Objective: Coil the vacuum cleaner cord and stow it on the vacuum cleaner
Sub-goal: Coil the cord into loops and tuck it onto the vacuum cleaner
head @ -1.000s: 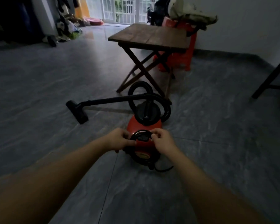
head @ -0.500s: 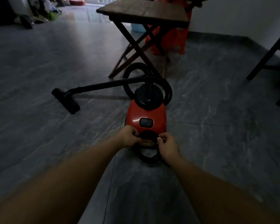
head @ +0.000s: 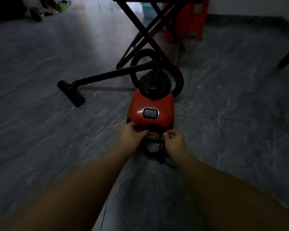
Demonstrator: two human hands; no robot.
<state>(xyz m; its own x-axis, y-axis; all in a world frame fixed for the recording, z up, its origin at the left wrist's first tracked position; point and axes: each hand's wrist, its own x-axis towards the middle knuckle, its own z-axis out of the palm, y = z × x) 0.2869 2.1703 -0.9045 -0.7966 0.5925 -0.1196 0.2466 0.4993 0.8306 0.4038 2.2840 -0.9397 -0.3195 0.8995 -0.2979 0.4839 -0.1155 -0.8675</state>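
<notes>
A red canister vacuum cleaner [head: 151,105] stands on the grey tiled floor in the middle of the head view. A coil of black cord [head: 151,151] hangs around its near end. My left hand [head: 132,135] pinches the coil's left side against the body. On the coil's right side my right hand [head: 174,141] grips the cord. A short loose end with the plug [head: 163,161] trails on the floor below my right wrist. The black hose [head: 178,77] loops behind the vacuum, and its wand ends in a floor nozzle [head: 72,93] at the left.
A folding wooden table [head: 145,34] stands just behind the vacuum, with a red plastic stool [head: 190,19] and a blue bucket [head: 148,10] beyond it. A dark furniture leg [head: 288,55] enters at the right. Clutter lies at the far left.
My view has tilted down and drawn closer to the vacuum. Both hands have slid from the top of the red body down to its near end, taking the coiled cord with them.
</notes>
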